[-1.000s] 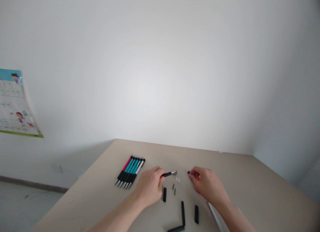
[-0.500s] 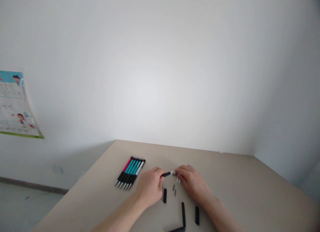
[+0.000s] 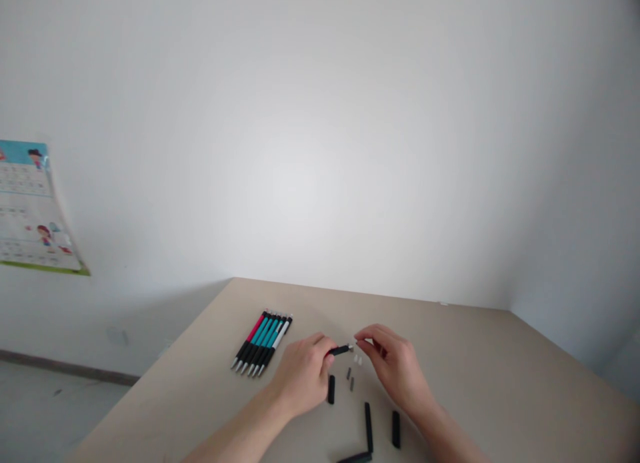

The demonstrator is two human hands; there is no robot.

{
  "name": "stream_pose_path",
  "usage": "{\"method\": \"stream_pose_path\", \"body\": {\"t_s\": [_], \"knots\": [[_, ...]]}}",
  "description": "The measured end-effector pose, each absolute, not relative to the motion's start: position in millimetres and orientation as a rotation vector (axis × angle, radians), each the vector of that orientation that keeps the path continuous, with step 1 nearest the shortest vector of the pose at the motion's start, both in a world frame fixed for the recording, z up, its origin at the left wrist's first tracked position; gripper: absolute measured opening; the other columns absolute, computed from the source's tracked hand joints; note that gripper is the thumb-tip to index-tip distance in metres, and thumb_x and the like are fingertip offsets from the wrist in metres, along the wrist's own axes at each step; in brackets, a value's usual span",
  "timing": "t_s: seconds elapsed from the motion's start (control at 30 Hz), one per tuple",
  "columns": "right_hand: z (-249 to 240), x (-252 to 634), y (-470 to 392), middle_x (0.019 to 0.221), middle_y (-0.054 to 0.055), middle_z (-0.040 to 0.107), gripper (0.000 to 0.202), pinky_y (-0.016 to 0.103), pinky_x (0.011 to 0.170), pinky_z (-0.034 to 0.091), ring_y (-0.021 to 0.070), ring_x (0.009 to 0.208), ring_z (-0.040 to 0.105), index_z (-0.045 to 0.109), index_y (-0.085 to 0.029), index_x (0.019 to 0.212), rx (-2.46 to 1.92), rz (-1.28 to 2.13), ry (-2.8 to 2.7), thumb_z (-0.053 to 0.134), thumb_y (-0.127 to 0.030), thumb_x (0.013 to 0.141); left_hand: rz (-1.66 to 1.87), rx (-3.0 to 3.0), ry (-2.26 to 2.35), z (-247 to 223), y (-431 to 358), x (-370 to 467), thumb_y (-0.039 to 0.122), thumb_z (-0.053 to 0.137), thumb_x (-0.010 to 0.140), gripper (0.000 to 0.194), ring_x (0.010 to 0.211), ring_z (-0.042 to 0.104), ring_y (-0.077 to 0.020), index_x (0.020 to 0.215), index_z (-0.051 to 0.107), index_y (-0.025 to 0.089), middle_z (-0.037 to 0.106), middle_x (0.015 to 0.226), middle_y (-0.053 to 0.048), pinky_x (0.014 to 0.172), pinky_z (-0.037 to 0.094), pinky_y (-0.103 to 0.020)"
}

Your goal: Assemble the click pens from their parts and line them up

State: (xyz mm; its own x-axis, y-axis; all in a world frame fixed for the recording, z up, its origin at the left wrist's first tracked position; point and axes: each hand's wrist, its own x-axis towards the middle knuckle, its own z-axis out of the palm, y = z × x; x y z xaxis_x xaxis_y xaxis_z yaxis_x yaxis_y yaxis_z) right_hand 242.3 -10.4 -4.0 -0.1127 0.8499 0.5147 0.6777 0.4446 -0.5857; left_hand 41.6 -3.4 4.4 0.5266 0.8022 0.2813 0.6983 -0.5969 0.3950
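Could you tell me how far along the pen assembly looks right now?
Done: six pens lie in a row on the table. In hand: the left hand grips a black piece, and the right hand pinches at its tip; what it holds is too small to tell. Left: loose black pieces and small bits lie between the hands.

No text, brand, number or sign could be read anywhere. The wall poster (image 3: pixel 30 206) at the left carried a grid of cells and small cartoon figures, yet its print was too small and blurred to make out. The pens (image 3: pixel 262 342) lying side by side on the counter (image 3: pixel 500 370) showed no legible marking, and neither did the loose black parts (image 3: pixel 367 426) near the hands.
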Motion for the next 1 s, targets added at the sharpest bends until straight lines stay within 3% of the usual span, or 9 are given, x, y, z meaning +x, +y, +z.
{"method": "stream_pose_path", "body": {"t_s": [0.3, 0.67, 0.87, 1.0], "knots": [[-7, 238, -12, 0.072, 0.002, 0.066, 0.022, 0.025, 0.060, 0.043, 0.0155, 0.064, 0.057, 0.068, -0.020, 0.082, -1.323, 0.415, -1.832, 0.052, -0.034, 0.088, 0.727, 2.562, 1.175, 5, -3, 40, 0.014, 0.043, 0.088, 0.025, 0.085, 0.060, -0.0190, 0.103, 0.061, 0.023, 0.064, 0.095, -0.002, 0.072, 0.043, -0.028], [-4, 237, -16, 0.082, 0.006, 0.067, 0.025, 0.029, 0.069, 0.045, 0.0192, 0.077, 0.060, 0.068, -0.020, 0.090, -1.276, 0.330, -1.971, 0.046, -0.030, 0.092, 0.756, 2.525, 1.207, 7, -4, 41, 0.014, 0.047, 0.087, 0.024, 0.084, 0.059, -0.0183, 0.102, 0.063, 0.024, 0.063, 0.094, -0.002, 0.073, 0.042, -0.027], [-3, 235, -19, 0.071, 0.004, 0.060, 0.032, 0.026, 0.062, 0.037, 0.0168, 0.068, 0.053, 0.055, -0.019, 0.071, -1.367, 0.208, -2.048, 0.038, -0.029, 0.096, 0.860, 2.536, 1.144, 1, -2, 42, 0.017, 0.043, 0.092, 0.023, 0.092, 0.055, -0.0193, 0.101, 0.063, 0.021, 0.060, 0.095, -0.005, 0.082, 0.042, -0.029], [1, 233, -22, 0.071, 0.002, 0.059, 0.028, 0.025, 0.061, 0.034, 0.0160, 0.066, 0.052, 0.052, -0.020, 0.073, -1.381, 0.216, -2.092, 0.037, -0.029, 0.096, 0.868, 2.503, 1.165, 0, -1, 43, 0.014, 0.046, 0.090, 0.017, 0.091, 0.055, -0.0193, 0.093, 0.062, 0.020, 0.059, 0.093, -0.004, 0.081, 0.043, -0.028]]}}
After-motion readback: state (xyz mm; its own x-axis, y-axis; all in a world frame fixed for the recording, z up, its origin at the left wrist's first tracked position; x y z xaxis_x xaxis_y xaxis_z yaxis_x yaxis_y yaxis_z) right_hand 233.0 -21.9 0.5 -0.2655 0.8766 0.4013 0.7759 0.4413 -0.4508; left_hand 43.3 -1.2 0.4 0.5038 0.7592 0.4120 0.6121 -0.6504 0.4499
